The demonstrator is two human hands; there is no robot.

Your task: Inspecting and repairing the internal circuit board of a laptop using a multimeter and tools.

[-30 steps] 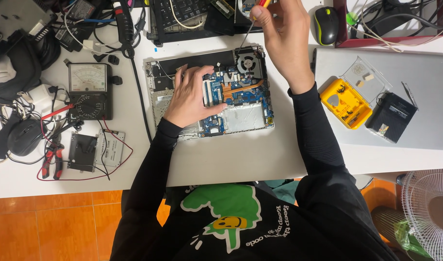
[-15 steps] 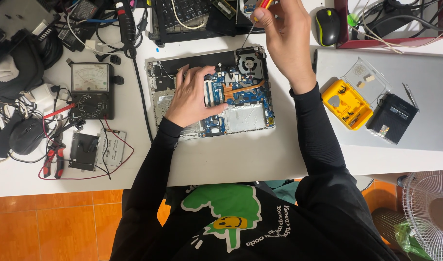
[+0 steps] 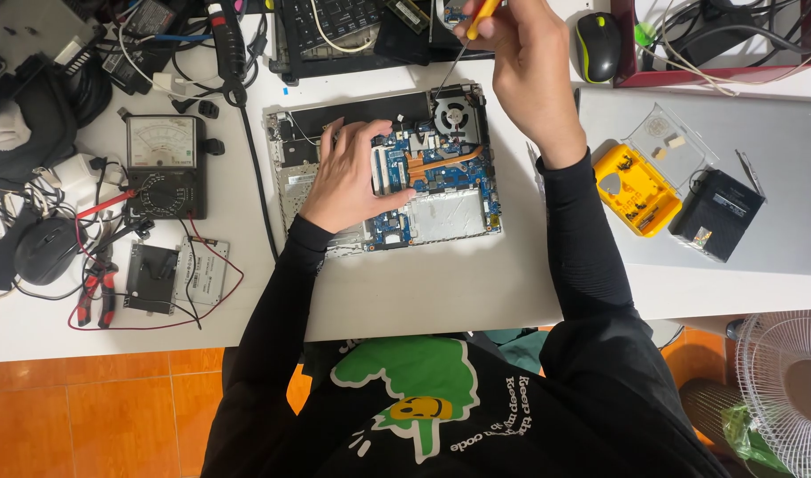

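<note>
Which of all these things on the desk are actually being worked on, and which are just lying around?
In use:
opened laptop, steadied by the left hand
screwdriver in the right hand, tip near the fan

Lying about:
analog meter
yellow parts box
computer mouse
pliers
closed silver laptop

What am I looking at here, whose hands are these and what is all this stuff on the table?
This is one picture from a camera worn on a person's head, looking down at their own two hands. On the white table lies an opened laptop with its circuit board and fan showing. The left hand rests flat on the board. The right hand holds a screwdriver, its tip down near the fan. Off to the left sit a meter with a dial, pliers and tangled wires. To the right are a yellow case, a mouse and a closed grey laptop.
</note>
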